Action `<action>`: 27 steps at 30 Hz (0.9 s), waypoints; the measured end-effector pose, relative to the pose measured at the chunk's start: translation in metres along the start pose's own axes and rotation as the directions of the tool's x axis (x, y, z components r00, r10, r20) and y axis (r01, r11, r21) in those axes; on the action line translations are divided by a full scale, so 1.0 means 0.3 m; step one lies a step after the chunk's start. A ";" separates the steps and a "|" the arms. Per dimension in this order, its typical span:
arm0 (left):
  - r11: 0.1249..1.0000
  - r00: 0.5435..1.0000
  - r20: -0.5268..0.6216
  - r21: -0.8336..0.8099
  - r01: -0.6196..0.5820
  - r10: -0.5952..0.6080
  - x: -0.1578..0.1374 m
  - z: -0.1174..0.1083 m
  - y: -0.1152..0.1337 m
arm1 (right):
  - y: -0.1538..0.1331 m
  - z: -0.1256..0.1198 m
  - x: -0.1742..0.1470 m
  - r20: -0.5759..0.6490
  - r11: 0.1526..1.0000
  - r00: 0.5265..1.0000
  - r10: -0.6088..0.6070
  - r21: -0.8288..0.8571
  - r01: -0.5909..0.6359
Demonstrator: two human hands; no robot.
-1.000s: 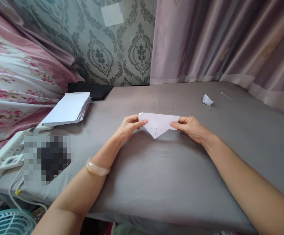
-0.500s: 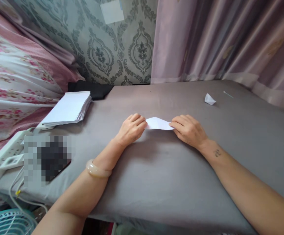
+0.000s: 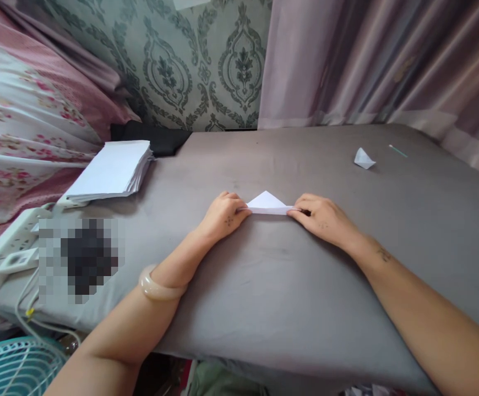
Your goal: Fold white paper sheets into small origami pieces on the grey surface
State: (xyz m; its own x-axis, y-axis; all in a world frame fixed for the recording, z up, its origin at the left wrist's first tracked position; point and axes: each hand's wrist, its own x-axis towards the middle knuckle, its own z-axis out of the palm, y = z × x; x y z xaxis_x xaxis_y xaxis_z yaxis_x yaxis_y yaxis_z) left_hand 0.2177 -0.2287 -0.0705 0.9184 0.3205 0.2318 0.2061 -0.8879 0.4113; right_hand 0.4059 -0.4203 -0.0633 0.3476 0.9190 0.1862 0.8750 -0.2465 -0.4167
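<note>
The left hand (image 3: 227, 217) pinches one end of a folded white paper (image 3: 266, 203), the right hand (image 3: 320, 215) the other, probably to keep its near strip straight. The paper spans the gap between both hands, peak away. Beyond the left hand lies a paper stack (image 3: 109, 168); beyond the right, a small folded-paper piece (image 3: 364, 159).

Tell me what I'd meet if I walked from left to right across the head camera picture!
White power strip → stack of paper → left hand → folded sheet held in both hands' fingers → right hand → small paper shape → thin stick.
</note>
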 end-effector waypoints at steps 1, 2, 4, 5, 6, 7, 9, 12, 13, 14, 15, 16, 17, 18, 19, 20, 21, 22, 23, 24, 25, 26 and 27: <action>0.995 0.997 -0.004 -0.055 0.083 -0.083 0.004 0.002 -0.002 | 0.005 0.002 0.005 -0.009 0.998 0.999 0.048 0.044 -0.048; 0.981 0.987 0.004 -0.107 0.162 -0.163 0.007 0.002 -0.004 | 0.011 0.003 0.011 -0.009 0.992 0.995 0.096 0.087 -0.095; 0.941 0.958 0.042 -0.183 0.285 -0.282 0.012 -0.002 -0.004 | 0.020 0.003 0.021 0.012 0.970 0.983 0.183 0.159 -0.182; 0.924 0.946 0.059 -0.202 0.324 -0.319 0.014 -0.006 -0.002 | 0.021 0.001 0.026 0.033 0.958 0.976 0.216 0.184 -0.218; 0.913 0.937 0.069 -0.210 0.350 -0.344 0.014 -0.010 0.000 | 0.021 -0.002 0.029 0.056 0.947 0.969 0.243 0.202 -0.249; 0.906 0.931 0.075 -0.215 0.366 -0.358 0.014 -0.014 0.002 | 0.019 -0.006 0.032 0.076 0.937 0.961 0.267 0.214 -0.277; 0.902 0.929 0.080 -0.220 0.371 -0.363 0.013 -0.020 0.006 | 0.013 -0.014 0.037 0.104 0.921 0.948 0.299 0.228 -0.316; 0.901 0.927 0.081 -0.220 0.374 -0.365 0.013 -0.021 0.007 | 0.009 -0.017 0.041 0.116 0.916 0.944 0.309 0.231 -0.328; 0.898 0.924 0.082 -0.220 0.382 -0.373 0.014 -0.020 0.006 | 0.011 -0.015 0.042 0.113 0.918 0.946 0.305 0.229 -0.323; 0.893 0.920 0.086 -0.221 0.392 -0.383 0.015 -0.018 0.003 | 0.014 -0.013 0.043 0.109 0.921 0.948 0.299 0.226 -0.317; 0.889 0.916 0.089 -0.222 0.400 -0.390 0.016 -0.017 0.001 | 0.017 -0.011 0.045 0.104 0.924 0.950 0.294 0.221 -0.310; 0.888 0.915 0.092 -0.221 0.404 -0.393 0.017 -0.015 -0.002 | 0.021 -0.008 0.046 0.101 0.928 0.952 0.289 0.214 -0.305; 0.888 0.915 0.094 -0.221 0.402 -0.391 0.018 -0.015 -0.004 | 0.024 -0.005 0.047 0.097 0.932 0.953 0.286 0.204 -0.300; 0.890 0.917 0.096 -0.222 0.398 -0.386 0.019 -0.015 -0.006 | 0.027 -0.002 0.048 0.095 0.936 0.954 0.283 0.190 -0.296; 0.892 0.919 0.098 -0.224 0.394 -0.381 0.019 -0.015 -0.007 | 0.029 0.001 0.048 0.092 0.942 0.956 0.278 0.171 -0.290; 0.892 0.920 0.100 -0.225 0.391 -0.378 0.020 -0.017 -0.007 | 0.030 0.004 0.049 0.087 0.948 0.958 0.272 0.148 -0.283; 0.893 0.921 0.101 -0.225 0.391 -0.377 0.020 -0.019 -0.007 | 0.031 0.008 0.049 0.079 0.954 0.961 0.267 0.123 -0.275; 0.892 0.919 0.104 -0.224 0.393 -0.379 0.020 -0.021 -0.006 | 0.031 0.011 0.049 0.067 0.959 0.963 0.260 0.099 -0.266; 0.889 0.916 0.108 -0.221 0.400 -0.386 0.020 -0.024 -0.005 | 0.031 0.014 0.049 0.053 0.963 0.966 0.253 0.078 -0.256; 0.886 0.912 0.113 -0.219 0.410 -0.394 0.021 -0.026 -0.005 | 0.031 0.017 0.049 0.039 0.967 0.969 0.243 0.063 -0.246; 0.881 0.908 0.119 -0.220 0.419 -0.402 0.020 -0.028 -0.005 | 0.031 0.019 0.049 0.028 0.971 0.972 0.234 0.053 -0.235; 0.876 0.904 0.126 -0.224 0.427 -0.409 0.020 -0.030 -0.005 | 0.031 0.021 0.049 0.021 0.973 0.974 0.225 0.047 -0.226; 0.870 0.900 0.133 -0.230 0.436 -0.416 0.020 -0.031 -0.007 | 0.031 0.021 0.049 0.020 0.975 0.976 0.219 0.043 -0.219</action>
State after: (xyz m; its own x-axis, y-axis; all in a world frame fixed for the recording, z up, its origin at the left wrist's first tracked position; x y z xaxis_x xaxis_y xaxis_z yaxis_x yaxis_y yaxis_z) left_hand 0.2197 -0.2219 -0.0617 0.7856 0.6136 -0.0799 0.5022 -0.5569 0.6615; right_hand 0.4171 -0.4071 -0.0701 0.5236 0.8489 0.0728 0.7622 -0.4286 -0.4851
